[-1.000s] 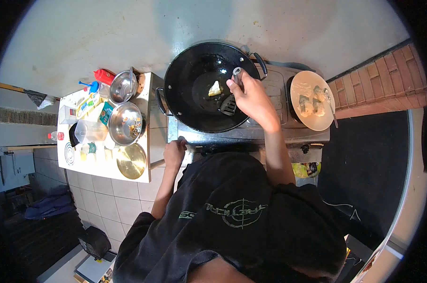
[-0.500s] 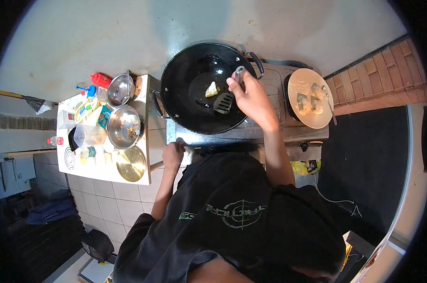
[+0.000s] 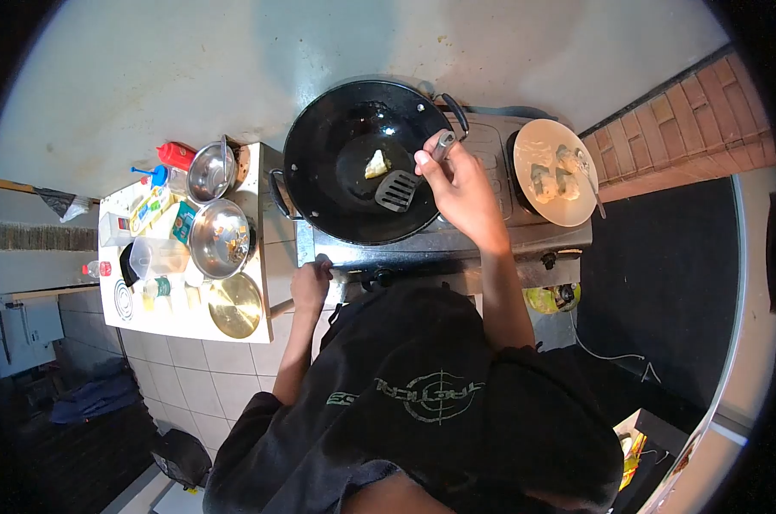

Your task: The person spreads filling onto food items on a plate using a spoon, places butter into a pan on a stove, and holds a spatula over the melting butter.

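My right hand (image 3: pixel 467 199) is closed around the handle of a slotted spatula (image 3: pixel 396 190). The spatula's head is inside a black wok (image 3: pixel 319 214) on the stove, just below a small white-and-yellow piece of food (image 3: pixel 377 164), apart from it. Oil glistens around that piece. My left hand (image 3: pixel 309 287) is at the stove's front left corner with curled fingers; what they grip, if anything, is hidden. To the right of the wok, a beige plate (image 3: pixel 538 141) carries several pale coated pieces and a spoon or fork.
On the left, a white table (image 3: pixel 169 321) holds two steel bowls (image 3: pixel 201 257), a golden lid or plate (image 3: pixel 235 304), a red bottle (image 3: pixel 176 155) and a clear container (image 3: pixel 158 257). A stove knob (image 3: pixel 549 259) sticks out at the front. A brick ledge (image 3: pixel 671 128) lies right.
The view has shifted slightly. My right hand has moved a little right and toward me against the wok, and the spatula's head now shows its slots more plainly. The food piece stays put.
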`<state>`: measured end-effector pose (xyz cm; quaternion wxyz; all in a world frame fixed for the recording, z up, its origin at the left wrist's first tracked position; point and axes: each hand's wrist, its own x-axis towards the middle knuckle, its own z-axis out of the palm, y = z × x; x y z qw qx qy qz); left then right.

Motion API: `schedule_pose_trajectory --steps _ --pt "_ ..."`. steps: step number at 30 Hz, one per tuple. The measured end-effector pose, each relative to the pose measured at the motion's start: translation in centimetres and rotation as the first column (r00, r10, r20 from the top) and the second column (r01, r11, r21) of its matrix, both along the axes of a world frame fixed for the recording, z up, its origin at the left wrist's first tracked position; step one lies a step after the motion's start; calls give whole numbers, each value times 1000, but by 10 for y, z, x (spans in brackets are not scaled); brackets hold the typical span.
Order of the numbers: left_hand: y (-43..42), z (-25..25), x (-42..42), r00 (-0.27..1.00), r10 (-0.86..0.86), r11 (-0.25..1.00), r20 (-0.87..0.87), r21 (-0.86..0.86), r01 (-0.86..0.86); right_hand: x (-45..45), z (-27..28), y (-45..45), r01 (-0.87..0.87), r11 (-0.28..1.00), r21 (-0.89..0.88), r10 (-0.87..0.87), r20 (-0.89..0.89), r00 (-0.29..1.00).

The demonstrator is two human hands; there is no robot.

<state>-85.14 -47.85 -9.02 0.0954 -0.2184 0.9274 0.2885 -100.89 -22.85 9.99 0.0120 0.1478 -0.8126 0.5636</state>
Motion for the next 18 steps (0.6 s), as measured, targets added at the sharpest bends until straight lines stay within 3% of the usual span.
schedule_pose_trajectory --steps 12,18 --pt "8 -2 4 994 103 995 -31 13 -102 5 -8 -14 -42 999 27 41 13 999" --pt "13 20 3 994 102 995 43 -8 -102 4 -5 -27 -14 1000 20 11 139 990"
